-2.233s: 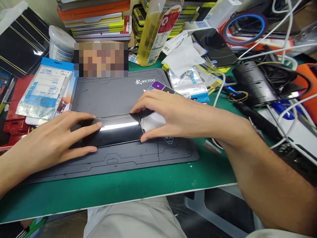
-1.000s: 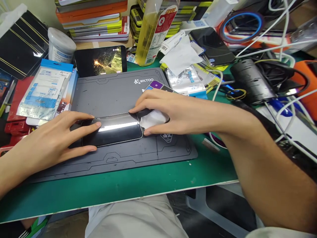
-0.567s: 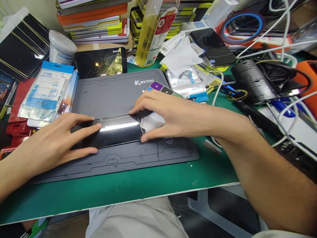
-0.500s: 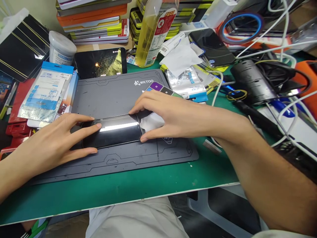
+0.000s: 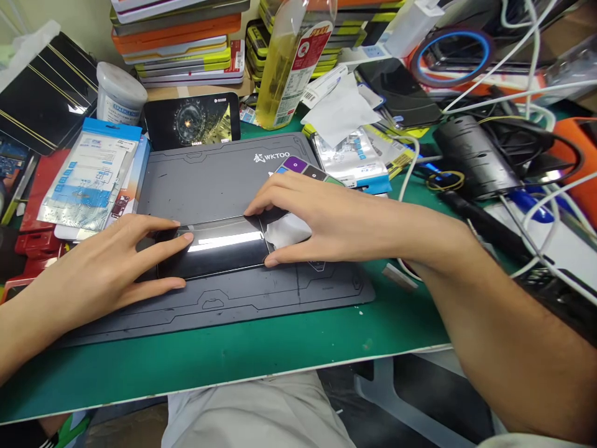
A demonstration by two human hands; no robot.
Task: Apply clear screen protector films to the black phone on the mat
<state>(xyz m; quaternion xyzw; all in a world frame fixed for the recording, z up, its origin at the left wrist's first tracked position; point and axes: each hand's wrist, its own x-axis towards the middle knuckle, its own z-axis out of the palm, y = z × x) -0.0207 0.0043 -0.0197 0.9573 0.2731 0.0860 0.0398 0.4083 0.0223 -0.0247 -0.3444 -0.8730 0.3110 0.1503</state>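
A dark phone lies flat on the grey work mat, a bright strip of light reflected along its glossy screen. My left hand steadies its left end: the thumb is at the near edge, one finger rests on the glass, another reaches the far edge. At the right end my right hand spans the phone, thumb on the near corner and fingertips on the far corner. A crumpled white wipe sits beneath my right palm, partly hidden. Whatever lies under the palms cannot be seen.
Behind the mat a phone leans upright, playing video, beside a bottle of yellow liquid. Foil packets lie at left, a white tub behind them. Cables and a black cylinder crowd the right.
Both hands keep the same hold on the phone, with barely any movement. The whole view has shifted slightly, and the picture on the propped phone's screen has changed.
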